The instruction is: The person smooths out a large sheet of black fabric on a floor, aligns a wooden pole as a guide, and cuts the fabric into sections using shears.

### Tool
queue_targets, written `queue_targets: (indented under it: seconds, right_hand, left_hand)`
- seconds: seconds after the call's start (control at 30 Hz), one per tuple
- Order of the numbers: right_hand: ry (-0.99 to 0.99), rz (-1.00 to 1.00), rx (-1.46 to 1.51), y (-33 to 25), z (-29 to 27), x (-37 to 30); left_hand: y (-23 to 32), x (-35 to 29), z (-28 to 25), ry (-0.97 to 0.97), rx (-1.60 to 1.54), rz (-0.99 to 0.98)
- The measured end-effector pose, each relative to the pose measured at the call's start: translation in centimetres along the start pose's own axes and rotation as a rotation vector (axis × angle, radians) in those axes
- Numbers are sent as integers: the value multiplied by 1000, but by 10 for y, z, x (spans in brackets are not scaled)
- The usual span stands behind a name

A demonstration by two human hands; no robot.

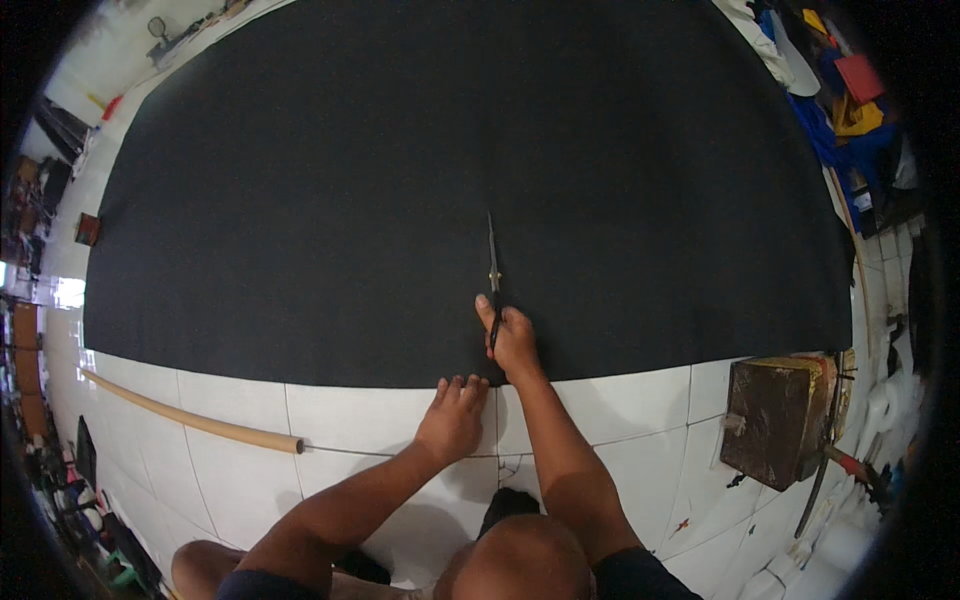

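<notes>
Here, a large sheet of black fabric [400, 180] lies spread over a white tiled floor [620, 410], its near edge running just ahead of the person's hands.

Bare tiles lie open toward the person; a long wooden rod [190, 420] lies left, a worn wooden block [775, 420] right. The right hand [513, 342], arm extended, grips long black scissors [493, 275], blades pointing away over the cloth. The left hand [455, 415] rests flat at the cloth's edge, fingers together.

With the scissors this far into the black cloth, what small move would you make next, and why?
Probably close the blades and slide the scissors a little further forward. The right hand holds them just inside the near edge of the cloth, tips pointing away, with most of the sheet ahead uncut. The left hand rests flat on the tile floor at that edge.
</notes>
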State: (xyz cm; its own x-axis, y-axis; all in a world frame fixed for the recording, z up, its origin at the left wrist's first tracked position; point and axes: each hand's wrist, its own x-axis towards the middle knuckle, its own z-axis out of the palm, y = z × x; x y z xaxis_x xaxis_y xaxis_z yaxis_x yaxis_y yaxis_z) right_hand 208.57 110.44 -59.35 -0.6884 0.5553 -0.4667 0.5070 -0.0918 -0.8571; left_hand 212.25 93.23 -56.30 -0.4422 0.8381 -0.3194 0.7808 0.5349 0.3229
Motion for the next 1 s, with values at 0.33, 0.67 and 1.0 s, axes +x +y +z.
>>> queue_targets:
  seconds: [0.33,0.67,1.0]
  right_hand:
    - [-26,29,-10,-35,-1,53]
    - [-57,-39,10,-60,6,84]
    - [19,-62,-28,-119,17,187]
  left_hand:
    - [23,15,-43,-227,-48,-72]
    - [15,20,-26,-152,2,-81]
    - [15,22,-18,-97,-2,-58]
